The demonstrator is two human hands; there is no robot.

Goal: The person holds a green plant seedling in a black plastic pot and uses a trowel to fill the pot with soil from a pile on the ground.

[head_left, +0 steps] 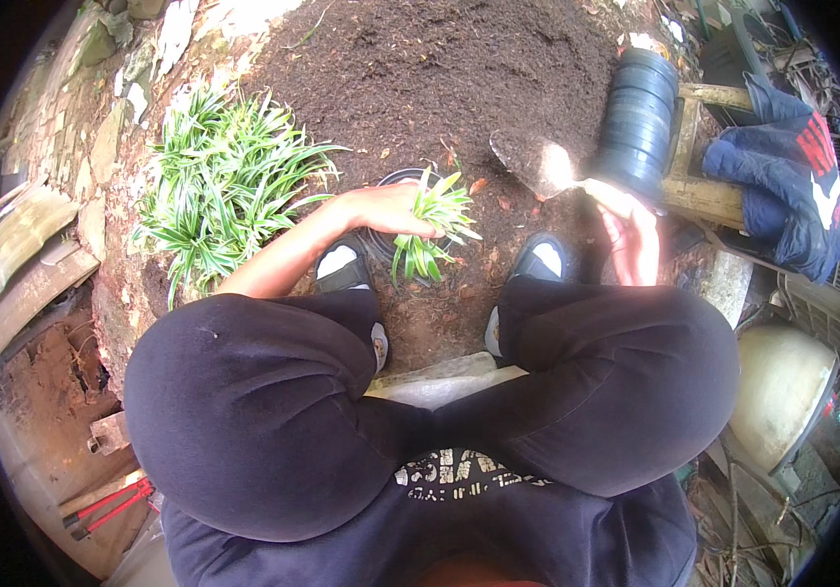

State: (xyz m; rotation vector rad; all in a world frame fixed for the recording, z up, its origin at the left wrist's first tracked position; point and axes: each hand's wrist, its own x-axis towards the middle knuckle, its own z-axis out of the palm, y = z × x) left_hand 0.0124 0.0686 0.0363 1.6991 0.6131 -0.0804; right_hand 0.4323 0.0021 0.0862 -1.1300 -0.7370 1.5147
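Note:
My left hand grips a small plant with green-and-cream striped leaves at its base. Below that hand, a round black plastic pot stands on the ground between my feet, largely covered by the hand and leaves. Whether the plant's roots touch soil inside the pot is hidden. In my right hand is the handle of a trowel, its metal blade pointing left over the dark loose soil. A dense clump of similar striped plants lies to the left of my left forearm.
Beyond the trowel, a stack of black plastic pots lies against a wooden frame, with a dark blue cloth draped over it. Stones and boards line the left side. A red-handled tool lies at lower left.

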